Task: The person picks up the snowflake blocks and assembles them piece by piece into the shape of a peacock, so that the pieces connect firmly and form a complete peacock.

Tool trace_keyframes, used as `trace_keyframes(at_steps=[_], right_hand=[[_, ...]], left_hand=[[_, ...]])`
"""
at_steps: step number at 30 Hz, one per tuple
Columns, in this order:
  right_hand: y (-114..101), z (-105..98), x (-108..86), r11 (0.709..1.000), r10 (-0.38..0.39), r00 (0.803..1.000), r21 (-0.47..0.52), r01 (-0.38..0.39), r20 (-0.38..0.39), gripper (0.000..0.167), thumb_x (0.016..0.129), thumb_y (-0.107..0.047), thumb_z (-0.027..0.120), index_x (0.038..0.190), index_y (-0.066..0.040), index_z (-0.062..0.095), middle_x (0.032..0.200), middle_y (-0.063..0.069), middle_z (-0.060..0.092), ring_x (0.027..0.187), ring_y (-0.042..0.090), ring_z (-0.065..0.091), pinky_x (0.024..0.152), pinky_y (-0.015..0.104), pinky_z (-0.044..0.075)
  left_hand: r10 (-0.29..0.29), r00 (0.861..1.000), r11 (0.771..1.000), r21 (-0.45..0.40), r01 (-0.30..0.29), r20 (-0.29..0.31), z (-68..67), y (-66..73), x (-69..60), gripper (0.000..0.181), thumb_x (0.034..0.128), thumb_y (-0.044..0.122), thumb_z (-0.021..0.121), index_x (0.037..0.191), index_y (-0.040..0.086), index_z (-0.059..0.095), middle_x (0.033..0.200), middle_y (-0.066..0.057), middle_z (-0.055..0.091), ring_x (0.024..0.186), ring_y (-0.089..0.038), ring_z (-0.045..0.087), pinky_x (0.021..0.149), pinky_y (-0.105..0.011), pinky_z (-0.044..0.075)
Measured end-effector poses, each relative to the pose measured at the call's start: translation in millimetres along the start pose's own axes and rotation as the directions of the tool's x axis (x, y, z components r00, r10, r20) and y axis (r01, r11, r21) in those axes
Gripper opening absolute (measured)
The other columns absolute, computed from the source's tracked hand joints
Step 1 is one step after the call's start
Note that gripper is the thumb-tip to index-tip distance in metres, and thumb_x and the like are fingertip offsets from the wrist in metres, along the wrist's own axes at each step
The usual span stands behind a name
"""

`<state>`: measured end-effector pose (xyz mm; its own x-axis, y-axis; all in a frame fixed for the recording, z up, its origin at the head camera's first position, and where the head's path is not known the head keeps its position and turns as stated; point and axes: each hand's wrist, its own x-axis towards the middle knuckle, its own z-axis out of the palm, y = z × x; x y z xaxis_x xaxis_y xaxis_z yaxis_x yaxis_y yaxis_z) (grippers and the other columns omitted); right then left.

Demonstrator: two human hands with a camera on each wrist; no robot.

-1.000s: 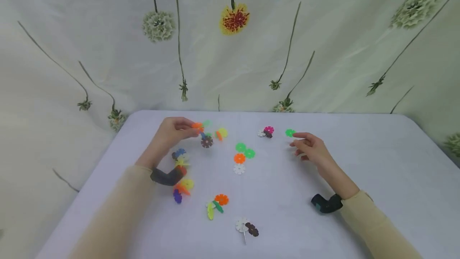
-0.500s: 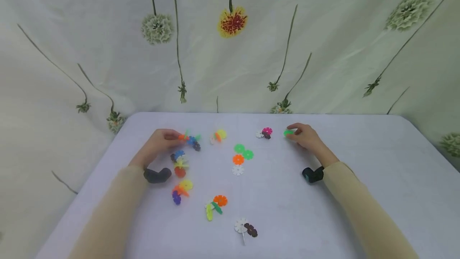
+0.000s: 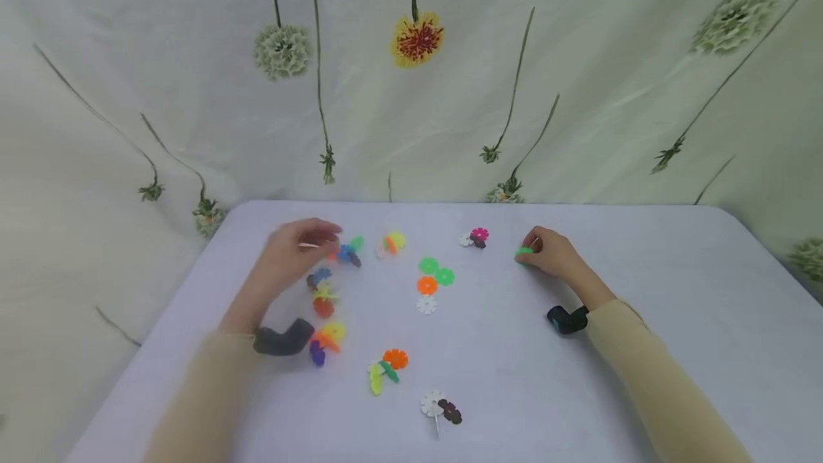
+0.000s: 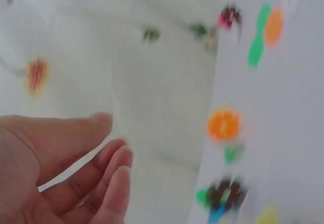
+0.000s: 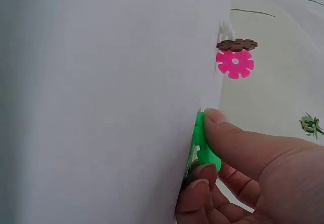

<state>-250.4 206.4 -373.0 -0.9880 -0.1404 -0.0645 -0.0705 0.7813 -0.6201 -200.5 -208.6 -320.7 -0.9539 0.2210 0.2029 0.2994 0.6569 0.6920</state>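
My right hand (image 3: 551,256) pinches a green snowflake-shaped interlocking disc (image 5: 206,150) between thumb and fingers, close to the tabletop. My left hand (image 3: 297,250), blurred, hovers over the far left of the table. In the left wrist view its thumb and fingers stand apart with nothing between them. Beside its fingertips in the head view lies a joined cluster of blue, green, orange and dark discs (image 3: 348,254). In the right wrist view, a pink disc (image 5: 236,64) with a brown disc (image 5: 237,45) and a white one lies beyond the right hand.
Other joined clusters line the left side, such as a yellow, orange and purple one (image 3: 326,338). Loose green (image 3: 444,276), orange (image 3: 427,285) and white (image 3: 426,304) discs lie mid-table. Nearer are an orange-green-yellow cluster (image 3: 389,370) and a white-brown one (image 3: 434,404).
My left hand set the multicoloured cluster down at the far left and let go, lifting off it. My right hand reached the green disc, pinched it and drew it slightly nearer.
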Motion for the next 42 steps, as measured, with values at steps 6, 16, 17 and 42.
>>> trace_keyframes(at_steps=[6, 16, 17, 42], right_hand=[[-0.4, 3.8, -21.8, 0.983, -0.001, 0.999, 0.184, -0.009, 0.055, 0.021, 0.089, -0.007, 0.064, 0.104, 0.005, 0.054, 0.079, 0.01, 0.058, 0.064, 0.018, 0.058, 0.061, 0.028, 0.051], [-18.0, 22.5, -52.4, 0.932, -0.109, 0.989, 0.357, 0.065, 0.104, 0.02, 0.088, -0.001, 0.062, 0.105, 0.007, 0.056, 0.073, 0.008, 0.059, 0.061, 0.019, 0.06, 0.06, 0.029, 0.054], [-20.5, 24.2, -54.0, 0.927, -0.119, 0.987, 0.369, 0.072, 0.105, 0.02, 0.088, -0.001, 0.062, 0.105, 0.008, 0.057, 0.073, 0.008, 0.059, 0.061, 0.019, 0.061, 0.06, 0.029, 0.054], [-42.6, 43.1, -67.0, 0.791, -0.207, 0.963, 0.609, 0.06, 0.174, 0.017, 0.09, 0.003, 0.057, 0.103, 0.012, 0.05, 0.077, 0.015, 0.066, 0.068, 0.018, 0.067, 0.064, 0.028, 0.054]], left_hand=[[-0.005, 0.96, 1.0, 0.017, 0.0, 0.279, 73.3, 38.0, 5.3, 0.028, 0.0816, 0.016, 0.074, 0.106, 0.005, 0.066, 0.091, -0.001, 0.062, 0.084, -0.017, 0.058, 0.077, -0.03, 0.049], [-0.01, 0.939, 0.966, 0.245, -0.079, 0.344, 121.2, 52.5, 21.9, 0.026, 0.0744, 0.018, 0.08, 0.088, 0.006, 0.062, 0.074, 0.001, 0.053, 0.07, -0.017, 0.049, 0.065, -0.027, 0.044], [-0.006, 0.94, 0.966, 0.245, -0.082, 0.34, 121.5, 53.0, 22.3, 0.024, 0.074, 0.016, 0.08, 0.087, 0.007, 0.062, 0.074, 0.001, 0.053, 0.07, -0.017, 0.05, 0.065, -0.027, 0.044], [0.012, 0.939, 0.999, -0.039, 0.002, 0.343, 96.9, 40.4, 7.8, 0.014, 0.079, 0.011, 0.075, 0.09, 0.009, 0.066, 0.078, 0.002, 0.062, 0.074, -0.015, 0.057, 0.07, -0.028, 0.049]])
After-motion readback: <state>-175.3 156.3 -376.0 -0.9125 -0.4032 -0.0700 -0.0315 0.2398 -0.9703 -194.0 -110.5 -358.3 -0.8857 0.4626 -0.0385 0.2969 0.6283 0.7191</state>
